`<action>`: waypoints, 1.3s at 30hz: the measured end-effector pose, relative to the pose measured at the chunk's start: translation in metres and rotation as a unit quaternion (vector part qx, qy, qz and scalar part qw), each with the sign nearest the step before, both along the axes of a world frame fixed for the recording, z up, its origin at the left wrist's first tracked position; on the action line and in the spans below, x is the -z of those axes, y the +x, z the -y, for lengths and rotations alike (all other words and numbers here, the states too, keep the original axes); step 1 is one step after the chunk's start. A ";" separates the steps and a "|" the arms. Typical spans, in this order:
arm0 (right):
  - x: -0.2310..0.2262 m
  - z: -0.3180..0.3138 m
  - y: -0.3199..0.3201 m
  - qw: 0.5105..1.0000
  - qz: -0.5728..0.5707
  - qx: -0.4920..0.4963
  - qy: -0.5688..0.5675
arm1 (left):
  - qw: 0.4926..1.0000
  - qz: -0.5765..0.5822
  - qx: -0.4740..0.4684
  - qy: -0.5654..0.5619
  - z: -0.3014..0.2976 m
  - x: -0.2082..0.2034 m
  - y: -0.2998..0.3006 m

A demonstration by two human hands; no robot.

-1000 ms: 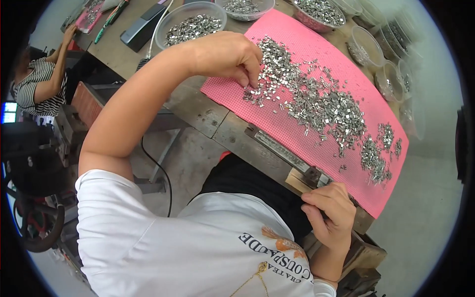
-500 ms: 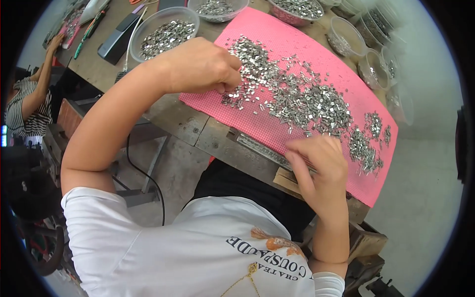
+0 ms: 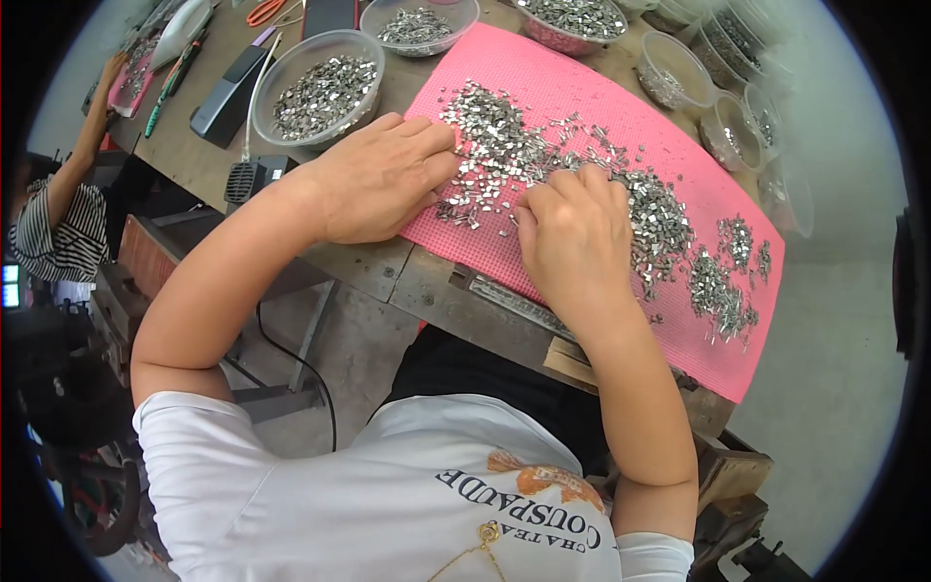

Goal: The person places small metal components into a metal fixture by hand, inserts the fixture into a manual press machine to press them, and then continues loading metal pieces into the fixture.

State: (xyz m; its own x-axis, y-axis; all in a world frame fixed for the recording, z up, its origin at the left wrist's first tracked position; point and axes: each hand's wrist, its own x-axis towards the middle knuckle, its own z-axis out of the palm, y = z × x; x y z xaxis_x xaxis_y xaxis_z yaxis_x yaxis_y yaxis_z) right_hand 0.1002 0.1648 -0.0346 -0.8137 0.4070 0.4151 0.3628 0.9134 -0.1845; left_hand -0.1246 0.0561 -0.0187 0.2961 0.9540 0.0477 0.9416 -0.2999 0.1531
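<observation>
Many small silvery metal pieces (image 3: 495, 131) lie spread in heaps over a pink textured mat (image 3: 582, 78). At the left end of the spread, my left hand (image 3: 393, 179) is closed, its fingers curled down by the pieces at the mat's edge. My right hand (image 3: 579, 233) rests over the middle of the spread, fingers bent down into the metal pieces and thumb close to them. Both sets of fingertips are mostly hidden, so what they pinch cannot be made out. A smaller heap (image 3: 718, 291) lies at the mat's right end.
Clear plastic bowls of metal pieces (image 3: 325, 87) stand behind my left hand and along the far edge (image 3: 567, 19). More tubs (image 3: 732, 131) stack at the far right. A black box-shaped device (image 3: 233, 92) sits at left. Another person in a striped top (image 3: 63, 209) works at far left.
My right hand has moved from the mat's near edge up and left onto the middle of the pieces. My left hand has drawn slightly back toward me and left.
</observation>
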 end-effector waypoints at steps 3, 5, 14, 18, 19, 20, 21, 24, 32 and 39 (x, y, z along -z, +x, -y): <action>-0.001 0.003 -0.005 0.999 0.022 0.009 0.026 | 0.999 0.023 -0.019 0.013 0.006 0.007 0.001; 0.000 0.004 -0.008 0.998 0.037 0.018 0.042 | 0.999 0.027 -0.028 0.012 0.009 0.006 0.004; -0.019 0.008 0.049 0.995 -0.044 0.019 -0.084 | 0.990 0.096 -0.100 0.033 0.018 0.012 0.013; -0.025 0.018 0.107 0.980 -0.081 0.073 -0.166 | 0.965 0.188 -0.145 0.114 0.035 0.011 0.017; -0.021 0.015 0.125 0.972 -0.097 0.095 -0.191 | 0.956 0.221 -0.152 0.122 0.029 0.012 0.021; -0.016 0.015 0.144 0.965 -0.124 0.101 -0.210 | 0.945 0.243 -0.171 0.138 0.036 0.008 0.029; -0.011 0.014 0.162 0.957 -0.136 0.115 -0.227 | 0.946 0.244 -0.168 0.132 0.042 0.004 0.035; 0.001 0.024 0.192 0.926 -0.179 0.162 -0.289 | 0.946 0.252 -0.153 0.132 0.041 0.007 0.049; 0.018 0.038 0.224 0.967 -0.155 0.115 -0.165 | 0.948 0.278 -0.079 0.133 0.010 0.005 0.126; 0.023 0.039 0.217 0.974 -0.156 0.106 -0.123 | 0.959 0.260 -0.021 0.111 -0.011 0.009 0.181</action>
State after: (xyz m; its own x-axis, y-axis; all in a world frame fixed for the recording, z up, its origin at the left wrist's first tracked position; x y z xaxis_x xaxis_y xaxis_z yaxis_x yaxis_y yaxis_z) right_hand 0.3167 0.1258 -0.0580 -0.5503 0.6711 0.4968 0.4304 0.7378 -0.5200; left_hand 0.0564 0.0668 -0.0276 0.1384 0.9142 0.3810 0.7670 -0.3423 0.5427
